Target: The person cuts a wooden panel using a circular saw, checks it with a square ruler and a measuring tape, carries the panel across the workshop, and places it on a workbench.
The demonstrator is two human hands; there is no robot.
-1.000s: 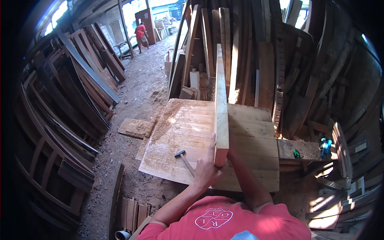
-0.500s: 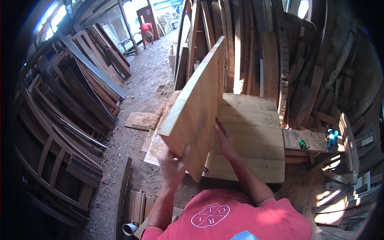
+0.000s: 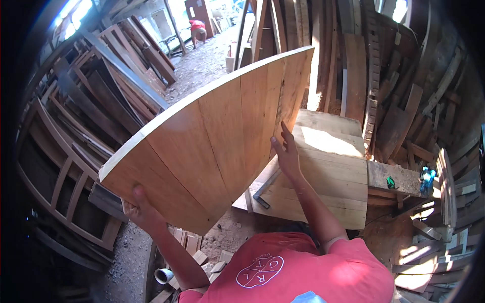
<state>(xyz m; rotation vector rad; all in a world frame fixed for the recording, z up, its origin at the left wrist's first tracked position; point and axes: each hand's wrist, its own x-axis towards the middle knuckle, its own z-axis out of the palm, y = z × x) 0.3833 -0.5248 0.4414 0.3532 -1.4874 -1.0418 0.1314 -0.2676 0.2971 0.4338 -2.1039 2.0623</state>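
A wide board of glued wooden planks (image 3: 212,136) is lifted off the table and tilted toward my left, its broad face toward me. My left hand (image 3: 139,209) grips its near lower corner. My right hand (image 3: 287,151) presses flat against its right edge, fingers spread. Below it lies the plank worktable (image 3: 328,177), with a hammer (image 3: 265,187) partly showing under the board's lower edge.
Wooden frames and planks (image 3: 86,131) are stacked along the left; boards lean on the right wall (image 3: 394,101). A small bench with a green and a blue object (image 3: 427,179) stands right of the table. Offcuts lie near my feet (image 3: 189,247). A person in red bends over far back (image 3: 198,29).
The board stood on edge on the table, then was lifted and swung to the left, its face turning toward me. The view has moved closer and leftward.
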